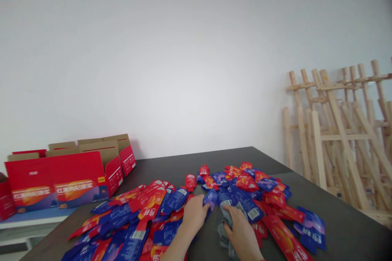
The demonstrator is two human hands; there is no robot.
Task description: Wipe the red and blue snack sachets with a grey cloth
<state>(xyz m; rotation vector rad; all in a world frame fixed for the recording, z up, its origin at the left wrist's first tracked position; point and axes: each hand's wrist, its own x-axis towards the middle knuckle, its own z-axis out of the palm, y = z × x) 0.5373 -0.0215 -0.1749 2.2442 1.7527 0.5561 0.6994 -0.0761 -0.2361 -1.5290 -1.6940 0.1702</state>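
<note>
Many red and blue foil sachets (147,212) lie scattered over a dark table (346,224). My left hand (192,215) rests on the pile near its middle, fingers curled on a blue sachet (211,198). My right hand (240,228) lies just to its right, fingers bent over a small stack of grey-blue sachets (223,228) beneath it. Both hands sit close together at the bottom centre of the view.
Open red cardboard boxes (61,179) with brown flaps stand at the left on a lower white surface. Wooden easels (337,138) lean against the white wall at the right. More sachets (306,228) lie to the right of my hands.
</note>
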